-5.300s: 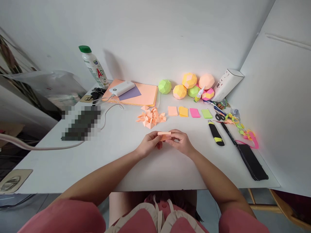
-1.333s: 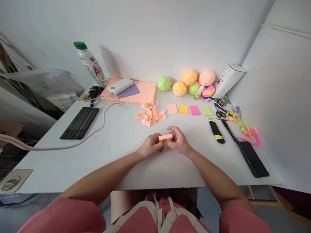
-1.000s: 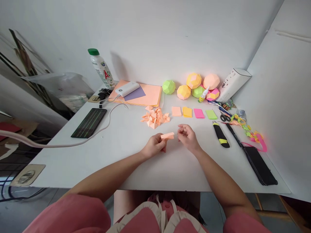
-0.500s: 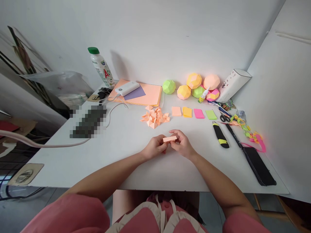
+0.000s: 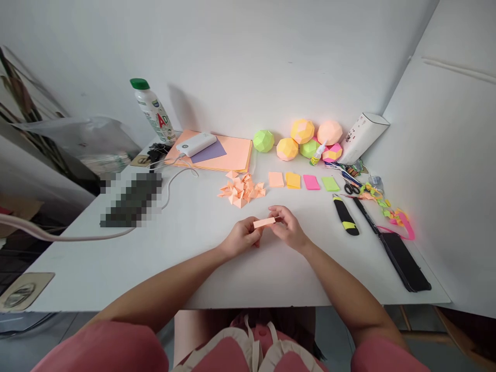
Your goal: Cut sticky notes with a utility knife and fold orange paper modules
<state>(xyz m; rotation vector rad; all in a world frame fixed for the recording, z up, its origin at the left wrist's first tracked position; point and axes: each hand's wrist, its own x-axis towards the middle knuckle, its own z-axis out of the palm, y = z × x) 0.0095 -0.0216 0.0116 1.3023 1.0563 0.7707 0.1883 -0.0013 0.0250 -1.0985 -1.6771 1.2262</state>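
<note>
Over the front middle of the white table, a folded peach paper strip (image 5: 264, 222) is held up between my two hands. My left hand (image 5: 242, 238) pinches its left end, thumb toward me. The fingers of my right hand (image 5: 290, 230) are curled at the strip's right end, with the thumb below; the exact contact there is partly hidden. Just beyond my hands lies a heap of folded peach paper pieces (image 5: 241, 190). To its right are small stacks of paper squares: peach (image 5: 276, 180), orange (image 5: 293, 181), pink (image 5: 311, 182) and green (image 5: 330, 184).
Faceted paper balls (image 5: 287, 149) and a small glue bottle (image 5: 318, 154) stand along the wall. At right lie scissors (image 5: 352, 189), a yellow-black cutter (image 5: 346, 216) and a black case (image 5: 405, 261). Left are a white power bank (image 5: 197, 144) on paper sheets and a white bottle (image 5: 154, 113).
The view has shifted slightly. My right hand's fingers have drawn a little away from the strip's middle toward its right end; my left hand keeps its pinch.
</note>
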